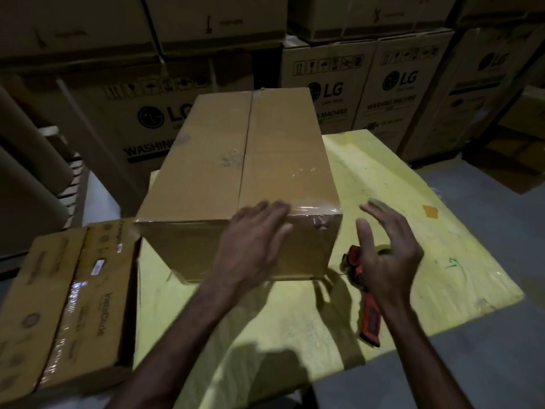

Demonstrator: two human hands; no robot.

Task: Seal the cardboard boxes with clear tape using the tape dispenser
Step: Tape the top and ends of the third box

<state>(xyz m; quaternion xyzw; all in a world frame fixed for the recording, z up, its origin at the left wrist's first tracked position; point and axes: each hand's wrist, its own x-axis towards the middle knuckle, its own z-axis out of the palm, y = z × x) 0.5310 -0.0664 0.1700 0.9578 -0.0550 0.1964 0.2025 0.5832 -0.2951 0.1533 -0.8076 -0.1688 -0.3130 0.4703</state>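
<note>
Left of our left hand [253,240]: a second box [73,290], top already taped, butted against the desk edge. Left hand lies flat, fingers straight, on the near top edge of the cardboard box [241,160], likely pressing down the clear tape [315,206] that runs from its fingertips to the corner. Centre seam beyond the fingers looks untaped, but we can't be sure. Tape dispenser [372,317] lies on the yellow desk [442,202] directly under our right hand [389,255], handle towards us. Right hand hovers spread wide, holding nothing; contact with the dispenser unclear. We read the dispenser as parked within reach for the next strip. Beyond both hands: stacked LG cartons [395,84]. Nothing blocks the right hand from the dispenser.
</note>
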